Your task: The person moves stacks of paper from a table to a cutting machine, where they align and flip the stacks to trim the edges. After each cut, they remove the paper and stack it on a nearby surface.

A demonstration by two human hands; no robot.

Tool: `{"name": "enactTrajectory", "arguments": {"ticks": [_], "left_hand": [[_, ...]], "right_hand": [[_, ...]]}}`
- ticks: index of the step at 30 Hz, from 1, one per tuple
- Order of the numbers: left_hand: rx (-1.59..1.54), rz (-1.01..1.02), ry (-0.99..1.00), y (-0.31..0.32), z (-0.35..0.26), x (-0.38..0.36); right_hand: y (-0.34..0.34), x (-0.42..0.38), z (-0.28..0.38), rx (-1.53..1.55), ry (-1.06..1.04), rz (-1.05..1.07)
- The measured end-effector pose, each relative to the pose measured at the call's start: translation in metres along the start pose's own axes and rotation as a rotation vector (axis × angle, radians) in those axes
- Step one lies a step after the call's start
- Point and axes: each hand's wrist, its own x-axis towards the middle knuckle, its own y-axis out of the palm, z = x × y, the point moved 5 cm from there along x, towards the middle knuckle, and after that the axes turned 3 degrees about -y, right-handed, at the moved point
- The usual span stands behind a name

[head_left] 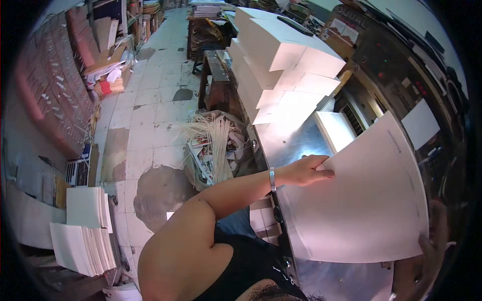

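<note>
A large white paper sheet (361, 200) is held flat above the shiny metal cutter table (296, 140), gripped at its edges by the left hand (304, 170) and right hand (427, 246). Trimmed white paper stacks (281, 60) are already piled behind; this sheet is not yet laid down.

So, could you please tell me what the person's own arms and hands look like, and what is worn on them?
Both hands are bare, with no gloves. The left arm is uncovered to the shoulder, beside a sleeveless black top. A thin silver metal bangle circles the wrist of the left hand. The right hand sits in the dark, blurred edge of the view; anything worn there cannot be made out.
</note>
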Motion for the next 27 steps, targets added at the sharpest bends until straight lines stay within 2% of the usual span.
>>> {"name": "enactTrajectory", "arguments": {"ticks": [1,2,5,11,14,17,20,24,27], "left_hand": [[-0.001,-0.02,0.028,0.0,0.005,0.002],[-0.004,-0.041,0.055,-0.001,0.01,0.003],[-0.026,-0.024,0.092,0.0,0.008,0.004],[-0.122,0.0,0.052,0.0,0.018,-0.001],[0.066,0.062,-0.09,-0.008,0.062,-0.013],[0.128,0.096,-0.232,-0.01,0.058,-0.034],[-0.04,0.079,-0.188,-0.009,0.079,-0.038],[-0.028,-0.025,-0.101,-0.007,0.065,-0.035],[0.037,-0.06,-0.086,-0.019,0.033,-0.017]], "right_hand": [[0.001,-0.001,-0.001,-0.007,-0.008,-0.007],[-0.005,-0.002,-0.011,-0.178,0.07,0.015],[-0.007,-0.003,-0.013,-0.361,0.139,0.063],[-0.014,-0.005,-0.016,-0.543,0.16,0.113],[-0.011,-0.011,-0.005,-0.579,0.153,0.088],[-0.009,-0.015,-0.007,-0.594,0.034,0.024],[-0.005,-0.015,-0.002,-0.51,0.02,-0.002],[-0.012,-0.023,-0.007,-0.497,0.014,0.007],[-0.038,-0.046,-0.04,-0.461,0.041,-0.093]]}}
